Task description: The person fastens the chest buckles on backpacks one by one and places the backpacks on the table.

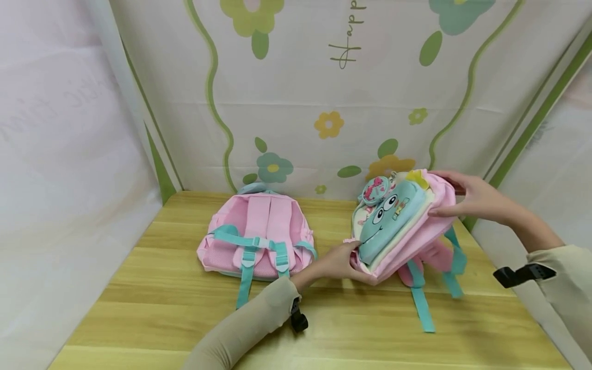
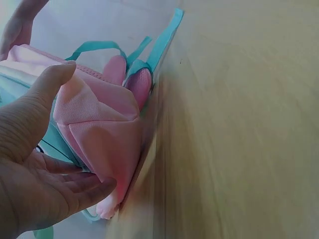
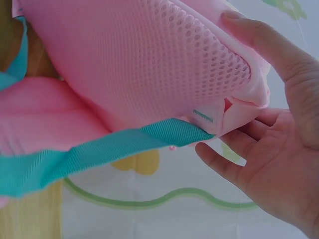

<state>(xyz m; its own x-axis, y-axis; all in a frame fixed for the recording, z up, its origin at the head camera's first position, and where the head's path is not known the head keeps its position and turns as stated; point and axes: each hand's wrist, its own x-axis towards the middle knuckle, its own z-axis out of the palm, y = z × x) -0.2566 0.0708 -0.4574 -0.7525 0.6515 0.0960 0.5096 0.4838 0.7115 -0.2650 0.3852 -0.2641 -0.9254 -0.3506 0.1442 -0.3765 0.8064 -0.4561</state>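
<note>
- In the head view, your left hand (image 1: 344, 263) is holding the lower left corner of the tilted backpack (image 1: 400, 221), over the table's (image 1: 370, 329) right part; your right hand (image 1: 469, 198) is holding its upper right side. A second backpack (image 1: 265, 226) is lying leftward, straps up.
- In the left wrist view, your thumb and fingers are bending half open around the corner.
- In the right wrist view, your thumb and partly hidden fingers are gripping the edge, near a teal strap (image 3: 114, 144).
</note>
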